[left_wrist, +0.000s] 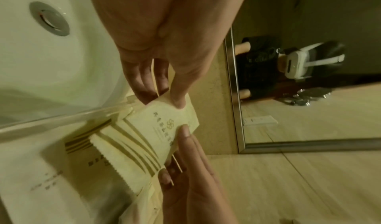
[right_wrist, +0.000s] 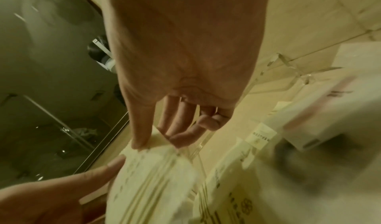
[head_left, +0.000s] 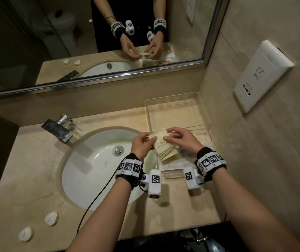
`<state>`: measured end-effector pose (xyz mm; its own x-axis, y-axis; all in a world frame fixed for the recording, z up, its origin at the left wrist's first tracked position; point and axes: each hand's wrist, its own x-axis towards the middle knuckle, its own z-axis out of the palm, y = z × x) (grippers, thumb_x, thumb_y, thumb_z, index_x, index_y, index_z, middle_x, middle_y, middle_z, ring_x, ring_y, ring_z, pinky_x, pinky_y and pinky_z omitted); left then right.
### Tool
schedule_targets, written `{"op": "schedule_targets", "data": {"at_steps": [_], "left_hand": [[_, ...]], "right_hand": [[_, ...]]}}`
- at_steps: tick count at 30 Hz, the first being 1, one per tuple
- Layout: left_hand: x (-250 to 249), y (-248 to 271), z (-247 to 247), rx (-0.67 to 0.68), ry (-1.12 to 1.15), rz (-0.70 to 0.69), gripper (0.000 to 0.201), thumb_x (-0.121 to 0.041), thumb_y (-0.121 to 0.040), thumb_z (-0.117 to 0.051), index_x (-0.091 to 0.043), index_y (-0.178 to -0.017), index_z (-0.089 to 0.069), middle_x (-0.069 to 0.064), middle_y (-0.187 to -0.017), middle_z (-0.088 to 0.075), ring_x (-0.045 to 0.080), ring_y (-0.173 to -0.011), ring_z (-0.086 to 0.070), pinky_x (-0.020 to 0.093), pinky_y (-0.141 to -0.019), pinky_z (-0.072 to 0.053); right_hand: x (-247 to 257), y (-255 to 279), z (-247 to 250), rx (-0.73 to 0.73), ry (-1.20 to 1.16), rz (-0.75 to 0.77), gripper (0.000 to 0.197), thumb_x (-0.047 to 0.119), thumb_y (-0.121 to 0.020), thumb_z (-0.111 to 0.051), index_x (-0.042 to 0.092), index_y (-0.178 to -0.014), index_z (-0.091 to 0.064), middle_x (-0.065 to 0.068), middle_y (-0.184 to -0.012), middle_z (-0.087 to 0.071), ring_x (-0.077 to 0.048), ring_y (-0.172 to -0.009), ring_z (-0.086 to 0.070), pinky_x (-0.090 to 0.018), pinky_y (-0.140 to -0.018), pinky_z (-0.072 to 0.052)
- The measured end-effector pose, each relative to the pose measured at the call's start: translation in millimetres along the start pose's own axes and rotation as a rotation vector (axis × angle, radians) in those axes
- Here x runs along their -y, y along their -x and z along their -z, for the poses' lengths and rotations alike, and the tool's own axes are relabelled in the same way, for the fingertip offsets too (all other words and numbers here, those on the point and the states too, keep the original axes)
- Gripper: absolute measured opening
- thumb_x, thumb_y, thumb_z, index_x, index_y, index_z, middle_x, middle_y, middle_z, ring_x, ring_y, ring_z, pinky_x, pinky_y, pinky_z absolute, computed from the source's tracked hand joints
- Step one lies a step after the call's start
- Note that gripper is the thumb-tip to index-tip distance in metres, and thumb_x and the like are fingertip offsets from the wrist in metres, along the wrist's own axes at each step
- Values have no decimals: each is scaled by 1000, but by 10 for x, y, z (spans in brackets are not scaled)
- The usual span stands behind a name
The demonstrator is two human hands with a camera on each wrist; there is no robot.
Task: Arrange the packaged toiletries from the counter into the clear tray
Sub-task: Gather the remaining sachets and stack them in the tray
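**Packets squared up over the tray**

A fanned stack of pale packets (head_left: pixel 165 148) is pinched at centre frame, the left hand (head_left: pixel 142 143) on one top corner, the right hand (head_left: pixel 180 138) on the other, probably so the edges can be evened before setting down. The stack is held over the near end of the clear tray (head_left: pixel 202 108), right of centre on the desk (head_left: pixel 27 160), beside the sink (head_left: pixel 94 160).

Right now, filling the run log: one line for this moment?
both hands | pinch stack of sachets | above clear tray | not yet placed
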<state>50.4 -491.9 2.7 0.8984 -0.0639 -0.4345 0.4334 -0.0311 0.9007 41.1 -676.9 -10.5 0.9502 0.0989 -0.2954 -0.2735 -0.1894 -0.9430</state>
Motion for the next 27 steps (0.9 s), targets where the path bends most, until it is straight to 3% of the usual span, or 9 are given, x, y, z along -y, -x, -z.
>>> {"op": "schedule_targets", "data": {"at_steps": [2,5,10,13,17,20,22,24,27], "left_hand": [[-38,-23,-40,2,-64,-48,25,-6,-85,-67,-3,-110,-63,16,-89,-61,28,-88,-64,37,-82,-58],[-28,-101,-52,-77,-180,-100,24,-12,-81,-72,-6,-103,-64,8,-86,-66,24,-82,-65,39,-81,-57],[36,-145,-86,-65,-451,-242,12,-6,-83,-66,-9,-94,-64,3,-85,-65,12,-71,-57,9,-61,-46],[57,-151,-167,-8,-552,-305,12,-5,-80,-70,-11,-90,-66,5,-89,-68,15,-70,-59,19,-68,-51],[97,-209,-330,88,-707,-363,18,-7,-77,-74,-15,-91,-69,1,-97,-64,16,-79,-60,28,-77,-53],[154,-284,-438,156,-822,-395,24,-9,-73,-77,-18,-94,-68,-2,-99,-61,18,-87,-56,32,-83,-50],[195,-318,-487,192,-917,-413,31,-11,-71,-79,-20,-99,-66,-2,-106,-60,20,-97,-52,30,-88,-45],[231,-345,-519,225,-1026,-455,39,-13,-70,-79,-20,-105,-64,-2,-115,-58,20,-105,-47,29,-92,-39],[281,-396,-524,249,-1146,-507,45,-14,-69,-80,-21,-109,-61,-4,-120,-56,22,-109,-44,32,-93,-40]], "right_hand": [[-23,-25,56,-27,50,-15,33,25,-85,-74,12,-115,-67,-6,-100,-74,-14,-93,-70,-17,-75,-52],[-96,-69,171,-235,57,-125,37,24,-84,-72,12,-117,-62,-5,-102,-72,-19,-94,-69,-24,-73,-54],[-155,-34,231,-305,116,-295,35,10,-80,-71,9,-110,-54,-6,-100,-66,-20,-80,-66,-25,-59,-51],[-233,-52,191,-328,202,-297,35,11,-76,-76,11,-104,-53,-7,-95,-66,-23,-77,-67,-30,-61,-55],[-323,-99,140,-364,410,-303,36,28,-72,-82,13,-93,-57,-7,-94,-66,-25,-87,-66,-40,-79,-56],[-358,-94,203,-389,579,-255,36,38,-76,-78,16,-97,-60,-3,-101,-59,-21,-89,-61,-36,-83,-52],[-390,-82,283,-409,586,-188,27,31,-80,-75,16,-99,-62,-3,-107,-58,-21,-93,-61,-34,-85,-50],[-412,-66,349,-316,607,-148,27,26,-79,-78,15,-100,-66,-4,-110,-63,-19,-101,-62,-30,-90,-49],[-411,-46,373,-178,637,-177,36,28,-71,-84,17,-100,-65,-1,-109,-64,-16,-101,-59,-29,-90,-47]]}}
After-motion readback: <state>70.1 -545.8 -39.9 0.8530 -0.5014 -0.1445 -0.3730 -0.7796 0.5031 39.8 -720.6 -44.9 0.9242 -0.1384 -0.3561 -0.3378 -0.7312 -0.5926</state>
